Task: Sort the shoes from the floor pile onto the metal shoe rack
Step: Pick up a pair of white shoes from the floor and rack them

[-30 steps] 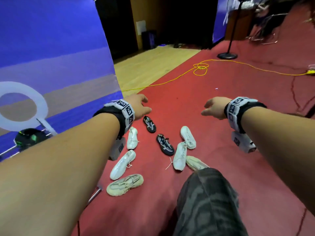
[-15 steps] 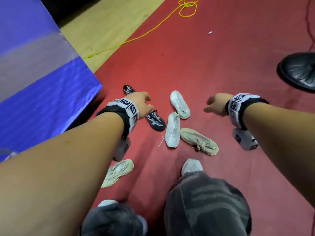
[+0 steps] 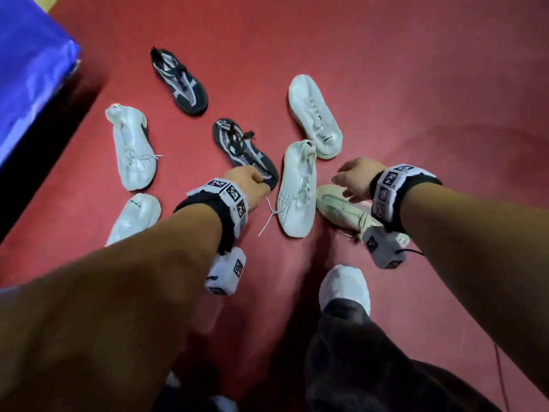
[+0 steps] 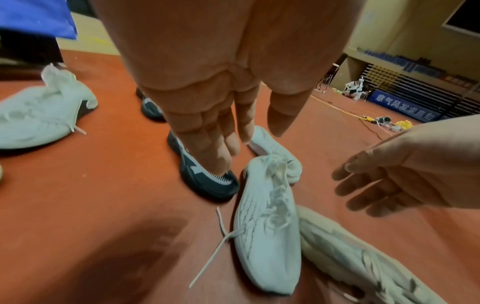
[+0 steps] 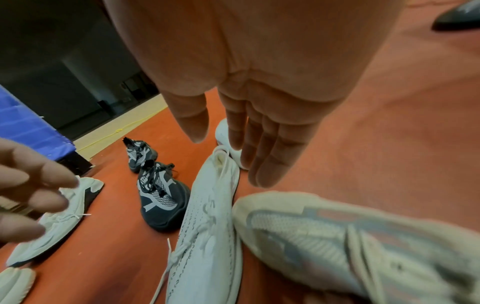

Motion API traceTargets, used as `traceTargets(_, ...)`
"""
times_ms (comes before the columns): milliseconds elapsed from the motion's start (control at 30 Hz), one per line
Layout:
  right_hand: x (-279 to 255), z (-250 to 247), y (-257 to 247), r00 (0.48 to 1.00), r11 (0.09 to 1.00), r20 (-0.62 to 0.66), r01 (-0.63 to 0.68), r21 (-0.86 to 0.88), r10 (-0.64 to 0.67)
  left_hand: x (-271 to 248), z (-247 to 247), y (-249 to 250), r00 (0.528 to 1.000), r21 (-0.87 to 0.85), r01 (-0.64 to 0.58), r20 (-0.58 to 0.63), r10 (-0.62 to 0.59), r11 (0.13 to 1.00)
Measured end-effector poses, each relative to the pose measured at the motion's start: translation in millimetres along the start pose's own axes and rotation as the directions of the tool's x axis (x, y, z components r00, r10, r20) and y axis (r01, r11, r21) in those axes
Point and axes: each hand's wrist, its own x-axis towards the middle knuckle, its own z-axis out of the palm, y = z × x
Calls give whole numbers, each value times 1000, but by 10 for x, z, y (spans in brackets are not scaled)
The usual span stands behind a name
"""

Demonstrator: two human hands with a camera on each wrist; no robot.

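Several shoes lie scattered on the red floor; the metal rack is out of view. My left hand [image 3: 249,181] [image 4: 241,133] hangs with straight fingers over the toe of the nearer black-and-white shoe [image 3: 237,147] [image 4: 207,179]; whether it touches is unclear. The second black shoe [image 3: 179,83] lies farther off. My right hand [image 3: 353,179] [image 5: 233,142] is open and empty above a beige shoe [image 3: 341,211] [image 5: 337,236]. A white knit shoe [image 3: 297,191] [image 4: 265,226] lies between the hands. Another white shoe [image 3: 315,114] lies beyond it.
Two more white shoes [image 3: 133,150] [image 3: 136,215] lie to the left. A blue padded panel [image 3: 29,69] borders the floor at far left. My own white-shod foot [image 3: 344,286] stands just behind the pile. Someone else's black shoe [image 5: 457,16] is at the right.
The view has tilted down onto the pile. Both hands have dropped toward the shoes, the left over the nearer black shoe, the right over the beige one.
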Motion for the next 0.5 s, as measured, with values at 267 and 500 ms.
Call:
traceTargets(267, 325, 640, -118, 983, 916, 103, -180, 358, 152, 409, 749, -451, 958, -286, 264, 190, -216, 921)
traceTargets(500, 464, 695, -126, 976, 881, 100, -220, 420, 196, 483, 1090, -386, 747, -488, 633, 589, -309, 601)
